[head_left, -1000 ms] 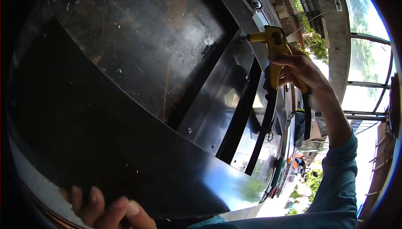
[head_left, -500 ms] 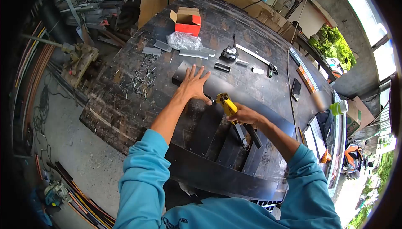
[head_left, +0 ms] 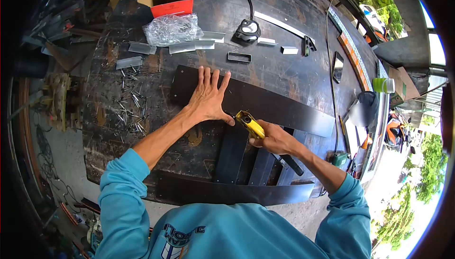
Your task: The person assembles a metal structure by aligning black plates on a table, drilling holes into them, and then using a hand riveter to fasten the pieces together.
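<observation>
My right hand (head_left: 275, 138) is closed around a yellow hand riveter (head_left: 251, 125) with black handles. The riveter's head is over the lower edge of a long dark metal plate (head_left: 265, 100), near where a crosspiece (head_left: 232, 152) meets it. My left hand (head_left: 208, 97) presses flat on the plate's left part, fingers spread, its thumb close to the riveter's head. Several crosspieces run down to a second dark plate (head_left: 227, 192) at the table's near edge. Whether the riveter's tip is on a rivet is hidden from me.
Loose rivets (head_left: 135, 102) lie scattered at left. Behind are a plastic bag (head_left: 173, 29), a red box (head_left: 171, 5), short metal angles (head_left: 185, 46), a tape measure (head_left: 248, 30) and a square (head_left: 284, 24). A phone (head_left: 337, 67), cable and level (head_left: 353, 60) lie at right.
My view has tilted down and come closer to the table. The riveter's handles have moved nearer each other, its head still beside my left thumb. My left hand stays on the plate.
</observation>
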Action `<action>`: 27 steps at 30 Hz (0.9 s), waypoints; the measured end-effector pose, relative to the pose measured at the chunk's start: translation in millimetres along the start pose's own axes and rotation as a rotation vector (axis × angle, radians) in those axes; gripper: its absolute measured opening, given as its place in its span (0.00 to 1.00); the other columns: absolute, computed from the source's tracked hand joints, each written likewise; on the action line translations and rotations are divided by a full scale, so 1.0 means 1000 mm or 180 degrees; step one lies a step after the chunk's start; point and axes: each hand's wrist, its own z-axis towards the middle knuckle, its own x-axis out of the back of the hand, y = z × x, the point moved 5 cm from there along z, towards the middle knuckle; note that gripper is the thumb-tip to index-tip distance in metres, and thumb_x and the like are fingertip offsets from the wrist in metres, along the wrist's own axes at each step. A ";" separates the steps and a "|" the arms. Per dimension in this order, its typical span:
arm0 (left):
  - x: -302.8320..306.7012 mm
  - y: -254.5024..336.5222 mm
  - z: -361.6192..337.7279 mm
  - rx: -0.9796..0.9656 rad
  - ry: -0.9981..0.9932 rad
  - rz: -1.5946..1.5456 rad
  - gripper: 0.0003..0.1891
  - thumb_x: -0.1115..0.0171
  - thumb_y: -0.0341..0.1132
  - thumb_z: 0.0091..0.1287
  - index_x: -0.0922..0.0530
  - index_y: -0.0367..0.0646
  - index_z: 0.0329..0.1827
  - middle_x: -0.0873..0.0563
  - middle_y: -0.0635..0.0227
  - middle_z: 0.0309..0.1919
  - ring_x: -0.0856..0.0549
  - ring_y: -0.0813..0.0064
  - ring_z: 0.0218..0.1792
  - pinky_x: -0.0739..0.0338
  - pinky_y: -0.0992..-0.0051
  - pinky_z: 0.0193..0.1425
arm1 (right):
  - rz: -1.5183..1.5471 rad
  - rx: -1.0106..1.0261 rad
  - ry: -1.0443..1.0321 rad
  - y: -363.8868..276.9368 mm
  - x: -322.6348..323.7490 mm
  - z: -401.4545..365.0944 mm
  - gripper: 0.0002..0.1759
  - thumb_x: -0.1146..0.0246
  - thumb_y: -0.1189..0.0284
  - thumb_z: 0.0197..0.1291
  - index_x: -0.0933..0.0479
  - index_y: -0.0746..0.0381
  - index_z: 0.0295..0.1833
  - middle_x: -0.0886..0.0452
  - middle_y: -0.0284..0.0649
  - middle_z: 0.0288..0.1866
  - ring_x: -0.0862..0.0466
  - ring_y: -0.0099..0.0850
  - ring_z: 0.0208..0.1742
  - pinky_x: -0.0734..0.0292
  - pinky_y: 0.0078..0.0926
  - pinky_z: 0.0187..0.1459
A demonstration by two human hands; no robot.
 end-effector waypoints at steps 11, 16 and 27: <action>-0.001 -0.001 0.006 0.0022 0.0251 -0.0154 0.74 0.28 0.74 0.29 0.47 0.30 0.75 0.39 0.38 0.64 0.46 0.34 0.69 0.65 0.40 0.76 | -0.0165 -0.0525 -0.0112 -0.007 -0.004 0.005 0.22 0.30 0.72 0.48 0.30 0.63 0.48 0.20 0.44 0.36 0.19 0.41 0.40 0.26 0.39 0.45; -0.001 -0.001 0.006 0.0014 0.0321 -0.0147 0.75 0.27 0.74 0.27 0.47 0.31 0.75 0.39 0.38 0.65 0.46 0.33 0.70 0.64 0.42 0.77 | -0.0131 -0.0457 0.0383 0.003 -0.020 0.011 0.21 0.35 0.70 0.48 0.29 0.66 0.49 0.19 0.57 0.35 0.18 0.56 0.43 0.25 0.48 0.46; -0.021 0.080 -0.082 0.1121 0.2252 -0.1608 0.33 0.34 0.27 0.58 0.35 0.34 0.68 0.27 0.48 0.58 0.25 0.53 0.60 0.31 0.57 0.67 | -0.0306 -0.0053 0.1154 0.010 -0.029 0.013 0.20 0.37 0.68 0.44 0.22 0.65 0.45 0.16 0.59 0.40 0.16 0.54 0.47 0.22 0.45 0.49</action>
